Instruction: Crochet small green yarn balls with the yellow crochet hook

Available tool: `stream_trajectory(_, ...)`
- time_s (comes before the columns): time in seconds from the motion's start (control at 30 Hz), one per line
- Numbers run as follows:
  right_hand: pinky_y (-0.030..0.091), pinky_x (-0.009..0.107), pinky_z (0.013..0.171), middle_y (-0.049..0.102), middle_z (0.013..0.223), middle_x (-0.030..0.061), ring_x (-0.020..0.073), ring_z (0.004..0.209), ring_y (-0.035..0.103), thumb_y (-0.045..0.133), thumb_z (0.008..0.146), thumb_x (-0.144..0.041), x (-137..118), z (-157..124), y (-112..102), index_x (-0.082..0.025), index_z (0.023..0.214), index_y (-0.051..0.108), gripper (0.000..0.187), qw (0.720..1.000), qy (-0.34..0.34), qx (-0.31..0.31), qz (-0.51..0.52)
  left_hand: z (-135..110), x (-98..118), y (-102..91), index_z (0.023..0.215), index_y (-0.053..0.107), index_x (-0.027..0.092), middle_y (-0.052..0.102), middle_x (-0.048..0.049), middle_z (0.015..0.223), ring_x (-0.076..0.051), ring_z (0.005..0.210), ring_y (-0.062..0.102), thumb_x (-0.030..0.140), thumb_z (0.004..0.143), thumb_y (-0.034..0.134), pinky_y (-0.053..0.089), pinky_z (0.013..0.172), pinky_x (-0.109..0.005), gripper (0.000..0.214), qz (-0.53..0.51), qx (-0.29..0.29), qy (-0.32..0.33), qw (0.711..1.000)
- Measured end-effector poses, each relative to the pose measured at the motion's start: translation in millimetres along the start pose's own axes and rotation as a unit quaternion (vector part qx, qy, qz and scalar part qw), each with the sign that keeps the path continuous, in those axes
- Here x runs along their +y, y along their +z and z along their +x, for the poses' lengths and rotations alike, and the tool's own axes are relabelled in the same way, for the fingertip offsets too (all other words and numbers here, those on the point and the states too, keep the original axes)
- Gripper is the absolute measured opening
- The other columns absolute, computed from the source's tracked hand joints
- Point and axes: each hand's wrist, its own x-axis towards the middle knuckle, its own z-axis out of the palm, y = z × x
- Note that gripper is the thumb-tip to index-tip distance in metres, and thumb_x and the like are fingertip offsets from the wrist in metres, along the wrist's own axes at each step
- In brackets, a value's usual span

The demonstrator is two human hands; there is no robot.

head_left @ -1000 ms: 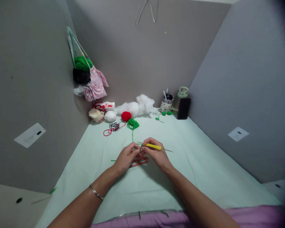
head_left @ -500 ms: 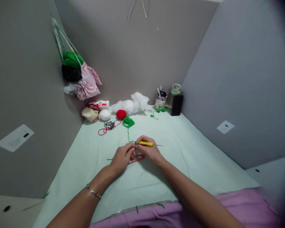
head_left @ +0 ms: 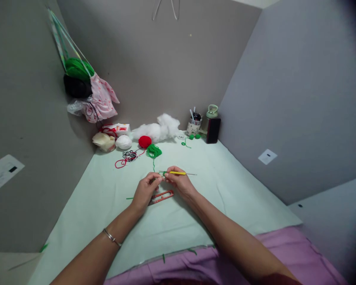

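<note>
My right hand (head_left: 179, 184) is closed on a crochet hook with a yellow handle (head_left: 178, 173), its thin metal shaft lying almost level. A small piece of green yarn work (head_left: 164, 173) sits by the right fingertips. Close beside it, my left hand (head_left: 144, 192) pinches at the green yarn, though its fingers partly cover what they hold. From there a green strand (head_left: 154, 164) runs up to a loose green skein (head_left: 153, 151). Beneath the hands lie red thread snips (head_left: 166, 194), one end hidden by the left hand.
Along the back are a red yarn ball (head_left: 144, 141), a white yarn ball (head_left: 124, 142), white stuffing (head_left: 157, 130), a pen cup (head_left: 194, 128), a bottle (head_left: 213, 111) and a dark phone-like slab (head_left: 213, 131). Tangled black yarn (head_left: 129, 155) lies left. Bags (head_left: 101, 97) hang on the left wall.
The view has shifted slightly, so everything appears further left. My fingertips have parted a little, and more of the snips and of the hook's left end now shows.
</note>
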Motion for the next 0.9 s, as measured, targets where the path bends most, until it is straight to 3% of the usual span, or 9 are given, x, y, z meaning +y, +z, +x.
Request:
stream_trajectory(0.23, 0.043, 0.022, 0.052, 0.07, 0.064, -0.003, 0.0092, 0.051, 0.056, 0.098, 0.061, -0.04, -0.1, -7.2, 2.0, -0.02, 0.078, 0.065, 0.042, 0.997, 0.055, -0.052, 0.02, -5.3, 5.5, 12.5, 0.082, 0.054, 0.023, 0.056, 0.0054, 0.055, -0.013, 0.05, 0.05, 0.046, 0.089, 0.063, 0.045, 0.053, -0.023, 0.026, -0.082, -0.039, -0.041, 0.995)
stream_trajectory(0.4, 0.046, 0.021, 0.052, 0.066, 0.061, -0.0038, 0.0091, 0.052, 0.056, 0.098, 0.06, -0.029, 3.2, -6.0, -2.3, -0.017, 0.073, 0.063, 0.039, 0.989, 0.111, -0.094, 0.02, -7.0, 1.0, 13.2, 0.082, 0.055, 0.022, 0.054, 0.0066, 0.044, -0.01, 0.04, 0.042, 0.041, 0.095, 0.059, 0.037, 0.046, -0.018, 0.023, -0.07, -0.052, -0.043, 0.995)
stream_trajectory(0.47, 0.047, 0.021, 0.052, 0.066, 0.064, -0.0037, 0.0089, 0.053, 0.057, 0.093, 0.073, -0.028, 7.7, -2.7, -5.7, -0.016, 0.077, 0.064, 0.031, 0.989, 0.118, -0.09, 0.018, -6.4, -1.3, 13.9, 0.08, 0.054, 0.022, 0.053, 0.0075, 0.042, -0.009, 0.039, 0.04, 0.04, 0.095, 0.062, 0.034, 0.045, -0.016, 0.025, -0.064, -0.057, -0.041, 0.995)
stream_trajectory(0.53, 0.054, 0.023, 0.058, 0.07, 0.079, -0.0008, 0.0104, 0.062, 0.063, 0.08, 0.091, -0.031, 13.1, 1.5, -9.5, -0.015, 0.093, 0.068, 0.021, 0.991, 0.111, -0.067, 0.017, -5.2, -3.1, 15.9, 0.077, 0.052, 0.022, 0.049, 0.0093, 0.043, -0.008, 0.039, 0.036, 0.041, 0.093, 0.065, 0.032, 0.043, -0.015, 0.028, -0.068, -0.064, -0.045, 0.995)
stream_trajectory(0.63, 0.064, 0.035, 0.076, 0.072, 0.112, 0.0064, 0.0176, 0.089, 0.072, 0.067, 0.103, -0.036, 19.1, 5.8, -14.4, -0.016, 0.121, 0.067, 0.028, 0.994, 0.099, -0.034, 0.017, -3.7, -3.9, 19.9, 0.074, 0.049, 0.023, 0.043, 0.0115, 0.046, -0.007, 0.038, 0.03, 0.041, 0.091, 0.069, 0.029, 0.039, -0.016, 0.032, -0.09, -0.077, -0.065, 0.991)
stream_trajectory(0.7, 0.063, 0.032, 0.072, 0.073, 0.105, 0.0051, 0.0164, 0.083, 0.071, 0.07, 0.1, -0.036, 18.2, 5.6, -15.5, -0.015, 0.116, 0.068, 0.026, 0.995, 0.092, -0.025, 0.02, -4.2, -2.3, 21.7, 0.074, 0.049, 0.023, 0.043, 0.011, 0.05, -0.007, 0.039, 0.031, 0.038, 0.089, 0.069, 0.031, 0.039, -0.017, 0.03, -0.114, -0.082, -0.078, 0.987)
stream_trajectory(0.73, 0.058, 0.026, 0.061, 0.072, 0.087, 0.0015, 0.0134, 0.069, 0.067, 0.077, 0.094, -0.032, 15.6, 4.5, -15.3, -0.015, 0.102, 0.068, 0.021, 0.996, 0.084, -0.022, 0.023, -4.9, -0.6, 21.9, 0.074, 0.05, 0.022, 0.044, 0.0104, 0.053, -0.007, 0.04, 0.031, 0.036, 0.088, 0.07, 0.032, 0.039, -0.017, 0.028, -0.129, -0.081, -0.083, 0.985)
stream_trajectory(0.8, 0.046, 0.02, 0.049, 0.063, 0.062, -0.0054, 0.0099, 0.053, 0.058, 0.088, 0.076, -0.026, 6.3, 0.6, -12.9, -0.019, 0.081, 0.061, 0.029, 0.997, 0.063, -0.024, 0.031, -6.4, 4.5, 21.3, 0.074, 0.052, 0.021, 0.049, 0.008, 0.061, -0.007, 0.042, 0.033, 0.031, 0.086, 0.069, 0.035, 0.04, -0.019, 0.023, -0.16, -0.078, -0.089, 0.98)
stream_trajectory(0.9, 0.048, 0.02, 0.052, 0.067, 0.064, -0.0057, 0.011, 0.057, 0.062, 0.09, 0.063, -0.022, -13.3, -8.9, -5.8, -0.022, 0.079, 0.059, 0.035, 0.998, 0.026, -0.043, 0.037, -7.3, 13.9, 18.4, 0.073, 0.053, 0.02, 0.051, 0.0054, 0.069, -0.007, 0.047, 0.038, 0.022, 0.083, 0.066, 0.041, 0.045, -0.02, 0.017, -0.209, -0.059, -0.087, 0.972)
